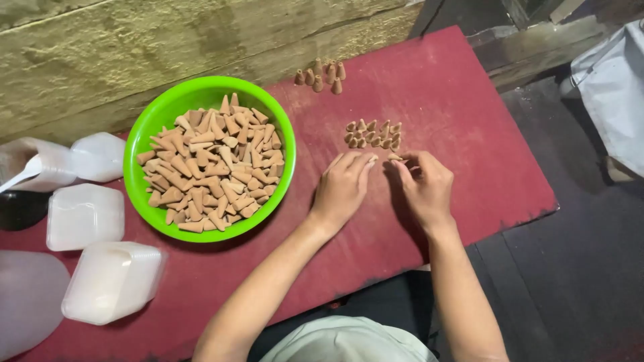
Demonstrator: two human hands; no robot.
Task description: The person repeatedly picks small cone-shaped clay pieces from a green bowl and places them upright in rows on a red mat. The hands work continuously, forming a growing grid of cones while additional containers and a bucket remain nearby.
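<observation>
Cones under my fingers: small tan incense cones (373, 134) stand point-up in a tight cluster on the red table (469, 134), just beyond my fingertips.
Cone in my right hand: my right hand (426, 188) pinches one cone (394, 157) between thumb and forefinger, fingers closed on it, at the near edge of the cluster.
Left hand: my left hand (342, 188) lies knuckles up beside the right; its fingertips seem to meet on another small cone (371, 159), but I cannot tell for certain whether it grips or only touches.
How they handle: I judge each cone light, dry and stiff, with a brittle tip and a dusty surface that may crumble if squeezed hard.
Where to hold: best taken low on the sides near the wide base, with two fingertips, sparing the point.
Second cluster: a smaller group of darker cones (320, 75) stands farther away, near the wooden wall (168, 40).
Supply: a green bowl (144, 131) to my left is heaped with loose cones lying on their sides.
Further left: clear plastic boxes (111, 281) and lids lie stacked and tilted at the table's edge.
</observation>
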